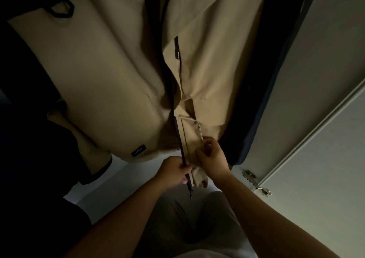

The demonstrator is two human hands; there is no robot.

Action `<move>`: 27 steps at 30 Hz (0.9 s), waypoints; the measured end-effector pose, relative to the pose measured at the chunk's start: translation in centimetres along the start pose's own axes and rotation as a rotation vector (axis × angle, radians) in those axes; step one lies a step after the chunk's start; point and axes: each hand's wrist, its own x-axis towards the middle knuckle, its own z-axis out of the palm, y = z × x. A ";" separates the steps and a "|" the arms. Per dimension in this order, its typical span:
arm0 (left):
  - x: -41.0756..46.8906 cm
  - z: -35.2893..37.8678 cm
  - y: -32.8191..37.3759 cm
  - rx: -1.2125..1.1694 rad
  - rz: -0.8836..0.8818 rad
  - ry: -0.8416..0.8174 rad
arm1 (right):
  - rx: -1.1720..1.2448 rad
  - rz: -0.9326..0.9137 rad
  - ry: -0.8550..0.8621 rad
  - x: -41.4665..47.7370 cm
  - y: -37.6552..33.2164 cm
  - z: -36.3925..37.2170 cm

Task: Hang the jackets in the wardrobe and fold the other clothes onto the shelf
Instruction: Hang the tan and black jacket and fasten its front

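Observation:
A beige jacket (110,76) with black trim hangs inside the dim wardrobe and fills most of the view. Its black front zipper (178,139) runs down the middle to the hem. My left hand (174,171) pinches the zipper strip near its lower end. My right hand (212,157) grips the beige fabric of the right front panel just beside the zipper, at the hem. A small dark label (137,150) sits on the left panel's lower edge.
A dark navy garment (262,107) hangs right of the beige jacket. The open pale wardrobe door (324,80) stands at the right with a metal hinge (255,181). Dark clothing (35,131) hangs at the left. My grey trousers (189,222) show below.

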 end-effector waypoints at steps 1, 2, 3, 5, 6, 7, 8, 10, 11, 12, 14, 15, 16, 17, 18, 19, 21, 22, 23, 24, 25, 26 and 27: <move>0.2 0.1 0.0 -0.038 -0.010 0.029 | -0.025 0.030 0.035 -0.3 0.2 -0.1; 0.4 0.2 0.1 -0.084 -0.015 0.053 | -0.051 0.094 0.075 -0.5 0.6 -0.2; 0.6 0.2 0.2 -0.112 -0.013 0.076 | -0.086 0.180 0.104 -0.9 0.9 -0.3; 1.0 0.2 0.3 -0.151 -0.006 0.097 | -0.164 0.361 0.077 -1.2 1.8 -0.3; 1.2 0.3 0.3 -0.163 -0.002 0.095 | -0.147 0.446 0.019 -1.3 2.1 -0.4; 1.3 0.3 0.3 -0.154 0.004 0.094 | -0.066 0.541 -0.050 -1.7 2.3 -0.4; 1.5 0.4 0.2 -0.135 0.014 0.098 | 0.050 0.633 -0.127 -2.4 2.3 -0.4; 1.7 0.6 0.2 -0.078 0.031 0.121 | 0.166 0.707 -0.237 -3.5 2.5 -0.2; 1.9 0.7 0.2 -0.053 0.035 0.137 | 0.144 0.685 -0.251 -3.8 2.6 0.1; 2.0 0.7 0.2 -0.042 0.036 0.143 | 0.099 0.650 -0.228 -4.0 2.9 0.4; 2.4 0.7 0.1 -0.055 0.028 0.128 | 0.057 0.597 -0.159 -4.1 3.3 1.0; 2.5 0.7 0.2 -0.067 0.022 0.121 | 0.098 0.614 -0.141 -4.1 3.5 1.2; 2.6 0.6 0.1 -0.074 0.020 0.118 | 0.172 0.649 -0.123 -4.2 3.7 1.3; 2.8 0.5 0.1 -0.069 0.019 0.117 | 0.227 0.673 -0.101 -4.3 3.9 1.5; 2.9 0.5 0.1 -0.060 0.021 0.117 | 0.244 0.679 -0.081 -4.4 4.1 1.6; 2.9 0.5 0.2 -0.053 0.023 0.119 | 0.241 0.681 -0.063 -4.4 4.4 1.8; 2.9 0.6 0.4 -0.041 0.031 0.123 | 0.274 0.704 -0.028 -4.4 4.6 2.0; 2.8 0.7 0.5 -0.041 0.034 0.126 | 0.346 0.739 -0.016 -4.3 4.7 2.0; 2.8 0.8 0.7 -0.042 0.033 0.128 | 0.428 0.775 -0.015 -4.2 4.7 2.0; 2.9 0.9 0.6 -0.040 0.035 0.129 | 0.486 0.799 -0.020 -4.0 4.8 1.9; 3.0 0.9 0.6 -0.031 0.036 0.129 | 0.495 0.814 -0.025 -3.9 4.7 1.9; 3.1 0.9 0.6 -0.013 0.041 0.131 | 0.477 0.824 -0.029 -3.7 4.7 1.8; 3.1 0.9 0.5 0.013 0.045 0.134 | 0.446 0.834 -0.030 -3.5 4.6 1.8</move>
